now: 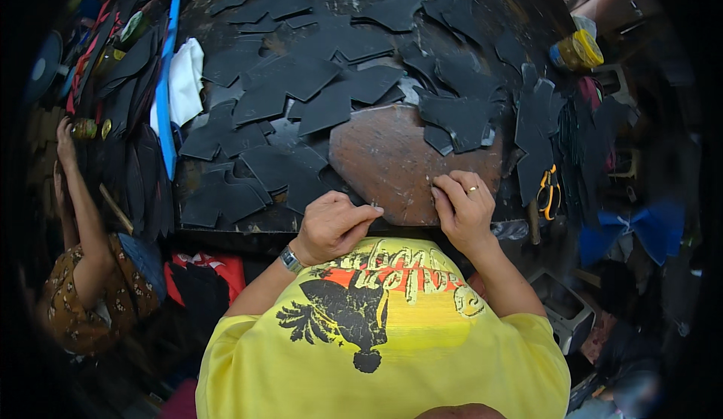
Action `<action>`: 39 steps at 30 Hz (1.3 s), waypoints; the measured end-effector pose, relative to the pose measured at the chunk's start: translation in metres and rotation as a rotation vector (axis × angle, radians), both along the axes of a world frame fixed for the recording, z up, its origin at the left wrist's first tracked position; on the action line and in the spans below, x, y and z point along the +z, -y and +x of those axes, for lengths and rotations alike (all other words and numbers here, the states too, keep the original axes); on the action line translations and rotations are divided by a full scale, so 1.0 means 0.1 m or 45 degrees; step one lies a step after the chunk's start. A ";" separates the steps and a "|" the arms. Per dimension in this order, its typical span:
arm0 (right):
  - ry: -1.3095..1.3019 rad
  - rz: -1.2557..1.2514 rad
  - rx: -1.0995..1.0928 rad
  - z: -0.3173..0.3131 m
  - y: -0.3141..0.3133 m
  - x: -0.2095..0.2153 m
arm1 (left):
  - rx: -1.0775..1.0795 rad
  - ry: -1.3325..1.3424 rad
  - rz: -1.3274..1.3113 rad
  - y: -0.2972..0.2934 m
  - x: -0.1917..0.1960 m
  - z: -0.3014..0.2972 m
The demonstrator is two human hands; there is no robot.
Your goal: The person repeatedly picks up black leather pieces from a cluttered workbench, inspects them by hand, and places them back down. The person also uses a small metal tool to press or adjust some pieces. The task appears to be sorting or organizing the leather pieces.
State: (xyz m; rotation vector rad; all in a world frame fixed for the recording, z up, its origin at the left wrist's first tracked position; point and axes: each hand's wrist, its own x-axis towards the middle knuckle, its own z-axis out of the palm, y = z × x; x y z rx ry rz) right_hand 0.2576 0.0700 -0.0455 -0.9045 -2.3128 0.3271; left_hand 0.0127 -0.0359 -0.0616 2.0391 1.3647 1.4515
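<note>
A brown board (380, 159) with a worn, scratched surface lies at the front of the dark worktable. Over its near left edge is my left hand (331, 227), fingers curled in and thumb stretched against the index finger. My right hand (465, 204) rests at the board's near right part, thumb and fingertips drawn together in a pinch. Whatever either hand may hold is too small or hidden to make out. Black flat cut pieces (290, 84) of sheet material lie loosely overlapped beyond the board, and one black piece (463, 118) covers its far right part.
Orange-handled scissors (550, 193) hang at the table's right side. Farther right stands a jar with a yellow lid (580, 48). A blue strip (170, 80) runs along the left side, beside a white cloth (185, 80). Another person's arm (84, 201) shows at far left.
</note>
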 end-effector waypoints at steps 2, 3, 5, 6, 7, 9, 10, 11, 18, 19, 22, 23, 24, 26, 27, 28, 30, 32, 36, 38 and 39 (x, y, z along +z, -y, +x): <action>0.001 -0.004 0.008 0.00 0.00 0.01 | -0.001 0.014 0.015 0.01 -0.01 -0.01; 0.002 -0.006 0.009 0.00 -0.01 0.01 | 0.001 0.019 0.024 0.01 -0.01 -0.01; 0.008 -0.003 0.003 0.00 0.00 0.03 | -0.007 0.005 0.020 0.02 -0.01 -0.02; 0.009 -0.003 0.003 0.00 0.00 0.03 | -0.015 0.032 0.032 0.02 -0.01 -0.03; 0.024 -0.019 -0.011 -0.01 0.00 0.04 | -0.017 0.056 0.042 0.01 -0.01 -0.03; 0.042 -0.064 -0.030 -0.02 0.01 0.06 | -0.022 0.116 0.050 0.01 0.00 -0.03; 0.036 -0.065 -0.047 -0.03 0.01 0.07 | -0.027 0.170 0.031 0.00 0.00 -0.04; 0.037 -0.081 -0.070 -0.04 0.02 0.08 | -0.025 0.236 0.008 0.01 0.01 -0.04; 0.062 -0.045 -0.069 -0.10 -0.01 0.07 | 0.004 0.844 -0.208 0.10 -0.01 -0.18; 0.057 -0.042 -0.067 -0.10 -0.01 0.07 | -0.022 1.017 -0.225 0.09 -0.02 -0.18; 0.063 -0.027 -0.061 -0.09 0.00 0.07 | -0.114 1.280 -0.212 0.05 -0.03 -0.20; 0.055 -0.025 -0.057 -0.09 0.00 0.08 | -0.117 1.297 -0.208 0.04 -0.03 -0.20; 0.053 -0.014 -0.048 -0.09 0.00 0.08 | -0.123 1.324 -0.195 0.03 -0.01 -0.21; 0.028 -0.027 -0.021 -0.08 0.00 0.08 | -0.045 1.200 -0.288 0.03 0.04 -0.22; 0.019 -0.005 -0.005 -0.08 0.01 0.08 | -0.009 1.120 -0.340 0.04 0.07 -0.22; 0.014 -0.004 0.007 -0.07 0.01 0.08 | 0.027 1.053 -0.376 0.04 0.11 -0.23; 0.009 -0.002 0.019 -0.06 0.02 0.07 | 0.101 0.866 -0.350 0.06 0.17 -0.23; -0.013 0.013 0.031 -0.06 0.02 0.07 | 0.163 0.579 -0.236 0.07 0.20 -0.27; -0.003 0.060 0.034 -0.05 0.01 0.06 | 0.192 0.202 0.011 0.12 0.18 -0.38; -0.006 0.067 0.030 -0.05 0.00 0.06 | 0.212 0.131 0.015 0.18 0.14 -0.41; 0.007 0.060 0.031 -0.05 0.00 0.07 | 0.222 0.124 0.008 0.20 0.12 -0.42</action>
